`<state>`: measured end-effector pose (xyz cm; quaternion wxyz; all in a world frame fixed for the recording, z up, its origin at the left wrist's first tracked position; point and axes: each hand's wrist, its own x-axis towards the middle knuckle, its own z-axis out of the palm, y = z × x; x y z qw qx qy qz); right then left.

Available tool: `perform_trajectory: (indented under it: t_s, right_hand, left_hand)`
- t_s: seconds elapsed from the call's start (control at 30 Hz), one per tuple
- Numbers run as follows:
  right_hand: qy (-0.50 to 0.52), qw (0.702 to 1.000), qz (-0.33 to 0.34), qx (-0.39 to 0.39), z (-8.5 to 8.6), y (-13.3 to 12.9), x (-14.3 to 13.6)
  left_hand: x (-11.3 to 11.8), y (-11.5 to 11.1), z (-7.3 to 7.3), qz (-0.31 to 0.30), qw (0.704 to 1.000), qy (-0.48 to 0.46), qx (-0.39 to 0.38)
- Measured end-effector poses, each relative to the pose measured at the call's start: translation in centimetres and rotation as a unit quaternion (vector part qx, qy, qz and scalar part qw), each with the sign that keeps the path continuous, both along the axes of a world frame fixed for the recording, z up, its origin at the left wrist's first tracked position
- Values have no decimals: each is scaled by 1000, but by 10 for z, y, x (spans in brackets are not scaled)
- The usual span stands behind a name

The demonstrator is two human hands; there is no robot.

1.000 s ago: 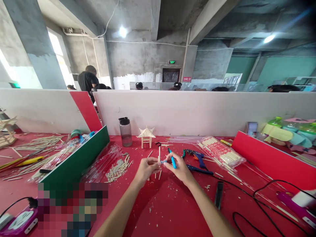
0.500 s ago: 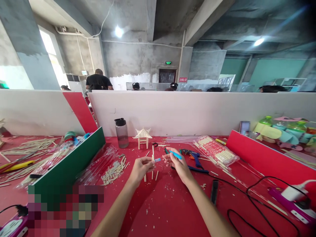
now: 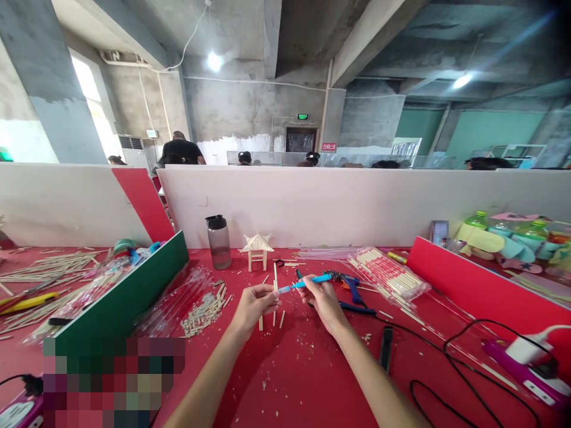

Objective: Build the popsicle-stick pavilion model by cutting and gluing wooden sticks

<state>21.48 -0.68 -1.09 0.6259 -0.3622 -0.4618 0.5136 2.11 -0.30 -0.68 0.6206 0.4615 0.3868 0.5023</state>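
Note:
My left hand (image 3: pixel 257 304) is closed in a pinch on a small translucent pale-blue pen cap (image 3: pixel 284 289). In my right hand (image 3: pixel 325 302) is a blue pen (image 3: pixel 323 278), held between thumb and fingers. Its narrow end points left at the cap, very close to it; whether they touch I cannot tell. Beyond my hands stands a small pavilion model (image 3: pixel 257 251) made of pale wooden sticks. A few loose sticks (image 3: pixel 282 319) lie under and around my left hand, partly hidden by it.
A water bottle (image 3: pixel 218 244) stands left of the pavilion. Cut stick pieces (image 3: pixel 206 316) are piled at left, beside a green divider (image 3: pixel 129 291). At right are a blue glue gun (image 3: pixel 351 286), bagged sticks (image 3: pixel 387 270), a black utility knife (image 3: pixel 386 348) and a black cable (image 3: pixel 428 334).
The pen in my right hand has turned, so its narrow end now meets or nearly meets the cap. My left hand keeps its pinch. The view has shifted slightly.

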Motion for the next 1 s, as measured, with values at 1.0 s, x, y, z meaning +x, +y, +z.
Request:
perform_trajectory:
  t_s: [1.0]
  right_hand:
    - [92, 996, 7, -9, -10, -8, -30]
  left_hand:
    - [13, -6, 0, 64, 998, -23, -9]
